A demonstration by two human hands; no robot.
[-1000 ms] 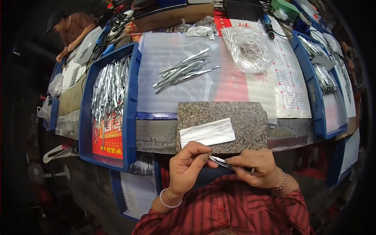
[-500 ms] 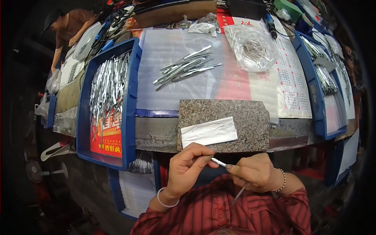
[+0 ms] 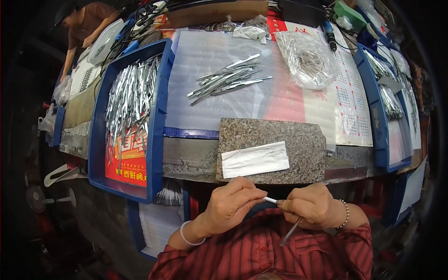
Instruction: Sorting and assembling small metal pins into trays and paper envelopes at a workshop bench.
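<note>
Close in front of my red striped shirt, my left hand (image 3: 234,205) pinches one end of a slim silvery metal piece (image 3: 270,199) between thumb and fingers. My right hand (image 3: 310,205) is closed at its other end, thumb against it. Out of the bottom of the right fist pokes a thin dark metal rod (image 3: 290,232), angled down; its upper part is hidden by the fingers. Just beyond my hands, a folded white cloth or paper (image 3: 255,159) lies on a speckled stone slab (image 3: 305,140).
Several similar silvery pieces (image 3: 228,79) lie heaped on plastic sheeting (image 3: 186,112). A blue tray (image 3: 158,116) at left holds many more; another blue tray (image 3: 379,135) stands at right. A clear bag (image 3: 308,65) lies at the back. A person (image 3: 91,23) is at the far left.
My left fingers have slid along the metal piece toward the right hand, covering more of it. The whole scene has shifted slightly in view.
</note>
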